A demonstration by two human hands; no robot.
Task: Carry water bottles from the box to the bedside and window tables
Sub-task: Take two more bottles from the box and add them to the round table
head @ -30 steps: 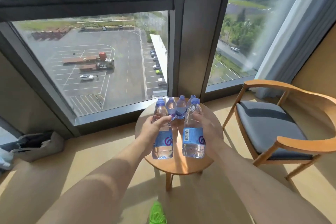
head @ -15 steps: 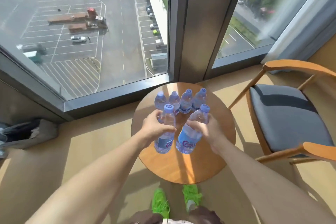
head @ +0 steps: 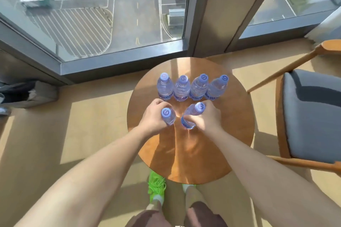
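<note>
Sunlit wooden flooring ran up to a tall window (head: 110,11), and against the glass stood a round wooden table (head: 230,131). Over its middle, the left hand (head: 154,117) curled its fingers around the left bottle (head: 168,117), which stood upright with its blue cap facing up. Just beside it, the right hand (head: 206,119) gripped the right bottle (head: 191,117), fingers wrapped round its body; this one leaned, cap tilted toward the window and to the right. Whether either base touched the tabletop could not be told. The two held bottles were close together but apart. Behind them, nearer the glass, a row of four bottles (head: 191,87) stood upright side by side, touching or nearly so. To the right of the table sat a wooden armchair (head: 313,116) with a grey cushion. Below the table's near edge a bright green shoe (head: 156,188) showed on the floor. At far left a grey bag (head: 31,94) lay against the wall.
</note>
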